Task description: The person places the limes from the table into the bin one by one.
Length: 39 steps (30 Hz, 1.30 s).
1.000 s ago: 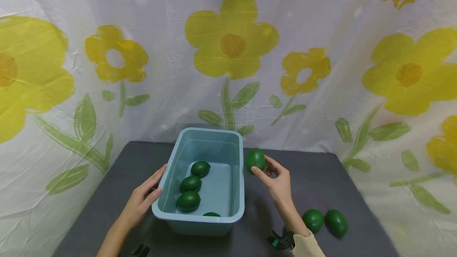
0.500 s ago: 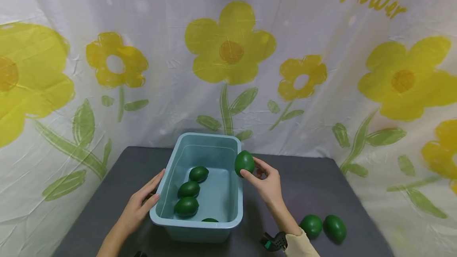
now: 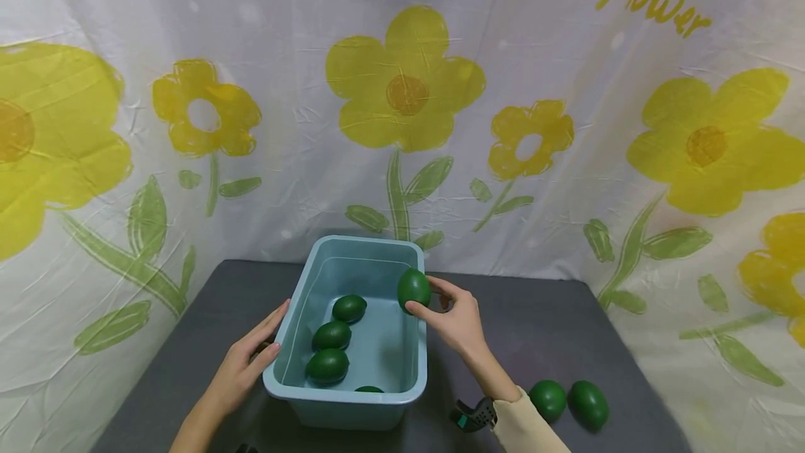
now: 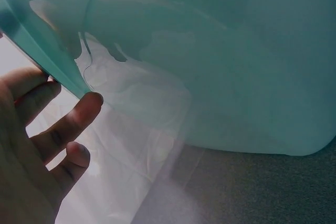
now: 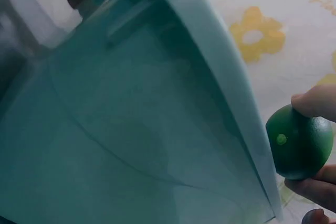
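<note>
My right hand [image 3: 455, 317] pinches a dark green lime [image 3: 414, 289] between thumb and fingers, over the right rim of a blue-green plastic bin [image 3: 358, 396]. In the right wrist view that lime [image 5: 302, 142] shows its pale stem mark beside the bin wall [image 5: 136, 119]. Inside the bin, toward its left side, lie several more limes [image 3: 331, 335]; one is mostly hidden by the near wall. My left hand [image 3: 245, 358] rests against the bin's left rim with fingers extended. In the left wrist view, its fingertips [image 4: 93, 99] touch the rim's edge from outside.
Two limes [image 3: 589, 404] lie side by side on the dark grey table [image 3: 503, 355], right of my right forearm. A white curtain [image 3: 283, 194] printed with yellow flowers hangs behind the table and along both sides.
My right hand has carried the lime leftward, from beside the bin to over its right rim. The left hand stays at the left rim. The head view has shifted slightly.
</note>
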Available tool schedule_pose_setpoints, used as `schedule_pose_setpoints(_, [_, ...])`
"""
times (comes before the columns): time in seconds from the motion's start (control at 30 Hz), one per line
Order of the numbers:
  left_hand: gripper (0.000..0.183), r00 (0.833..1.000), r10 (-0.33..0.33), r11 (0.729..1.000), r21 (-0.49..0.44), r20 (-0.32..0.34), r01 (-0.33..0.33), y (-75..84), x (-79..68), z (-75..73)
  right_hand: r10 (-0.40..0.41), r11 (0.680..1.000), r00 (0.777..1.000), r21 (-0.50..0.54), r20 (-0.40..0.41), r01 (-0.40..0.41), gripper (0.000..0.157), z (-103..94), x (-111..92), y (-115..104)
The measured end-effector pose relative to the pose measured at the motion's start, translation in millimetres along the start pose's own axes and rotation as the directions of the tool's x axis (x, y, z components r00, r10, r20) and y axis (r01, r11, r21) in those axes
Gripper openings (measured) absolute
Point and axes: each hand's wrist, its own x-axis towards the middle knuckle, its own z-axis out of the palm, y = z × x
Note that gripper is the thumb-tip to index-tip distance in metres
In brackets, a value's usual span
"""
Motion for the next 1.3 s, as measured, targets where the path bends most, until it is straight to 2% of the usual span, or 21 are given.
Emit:
schedule_pose_setpoints(0.2, [0.059,1.0,0.008,1.0,-0.002,0.0,-0.008,0.4,0.0,-0.2,-0.012,0.999,1.0,-0.053,0.02,0.013,0.059,3.0,2.7,-0.7])
schedule_pose_setpoints(0.4, [0.059,1.0,0.012,1.0,-0.007,-0.001,-0.012,0.8,1.0,-0.2,-0.045,0.997,0.999,-0.063,-0.003,0.045,0.056,-0.8,5.8,-1.1])
schedule_pose_setpoints(0.73, [0.06,1.0,0.005,1.0,0.001,-0.001,-0.005,-0.1,0.8,0.4,-0.069,0.995,0.995,-0.077,-0.069,0.064,0.051,-21.0,1.5,3.6])
schedule_pose_setpoints(1.3, [0.06,1.0,0.002,1.0,0.003,-0.002,-0.002,0.7,-0.3,0.8,-0.057,0.996,0.986,-0.079,-0.158,0.045,0.041,-60.1,-16.8,22.1])
